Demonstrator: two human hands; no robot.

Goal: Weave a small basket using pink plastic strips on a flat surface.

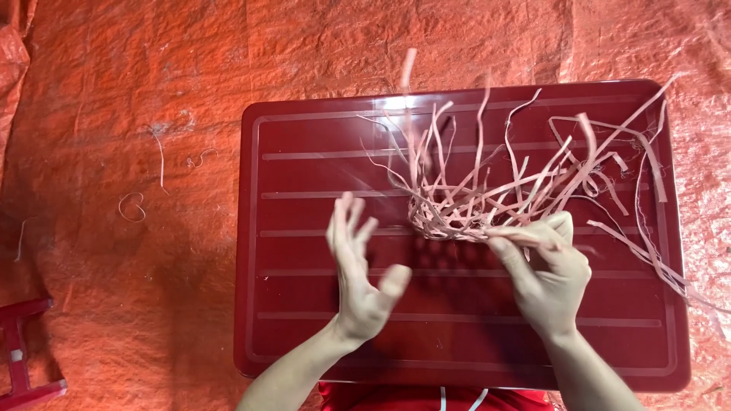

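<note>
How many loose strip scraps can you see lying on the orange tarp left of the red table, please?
3: a long curved one, a small curl beside it, a loop below. Faint ones may go unseen.

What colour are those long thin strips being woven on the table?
Pale pink-tan strips, pinched by the right hand; the head view shows them best.

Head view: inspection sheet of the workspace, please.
Surface: dark red plastic table with raised ribs, glossy.
Job's things: bundle of pale strips, partly woven at its base, loose ends splaying up and right across the table.
Clutter: stray strip scraps on the tarp, left of the table.
Hands: right hand pinches the woven base with its fingers; left hand open, fingers spread, apart from the strips.
Cables: nothing seen.
Surroundings: orange tarp underneath; red stool at lower left edge.
</note>
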